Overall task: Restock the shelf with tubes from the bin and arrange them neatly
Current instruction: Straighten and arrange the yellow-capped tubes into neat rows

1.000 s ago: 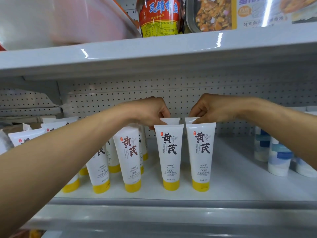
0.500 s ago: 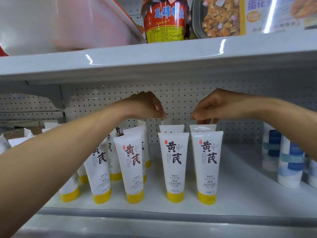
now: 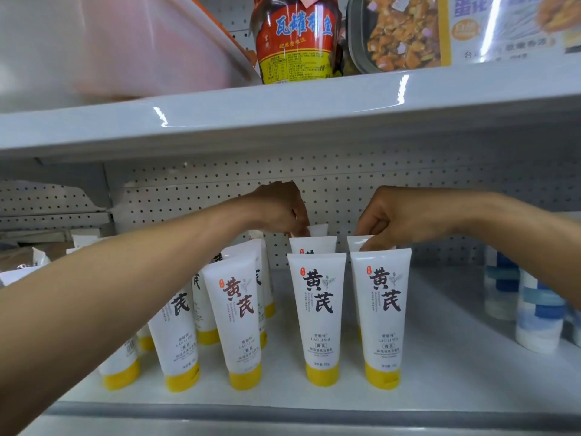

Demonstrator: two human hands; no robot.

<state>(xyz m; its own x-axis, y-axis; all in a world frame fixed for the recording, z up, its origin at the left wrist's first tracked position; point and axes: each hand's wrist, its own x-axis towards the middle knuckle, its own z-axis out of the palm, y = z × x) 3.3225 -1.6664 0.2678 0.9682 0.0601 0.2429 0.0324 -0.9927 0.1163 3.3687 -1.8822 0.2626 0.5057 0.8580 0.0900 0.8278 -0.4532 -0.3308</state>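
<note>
Pinching rear tubes (image 3: 314, 245) | L hand (image 3: 279, 209), R hand (image 3: 399, 215) | shelf (image 3: 440, 357): front tubes (image 3: 316, 309) upright

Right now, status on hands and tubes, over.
Left grip pinching a second-row tube top. Right grip pinching the neighbour tube. Front pair upright; leftward tubes lean.

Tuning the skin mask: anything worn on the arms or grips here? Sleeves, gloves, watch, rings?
Nothing worn shows. The left forearm and right forearm are bare up to the frame edges, with no sleeves or cuffs. The left grip and right grip are ungloved. No watch, band or ring is visible, though some fingers are hidden.
</note>
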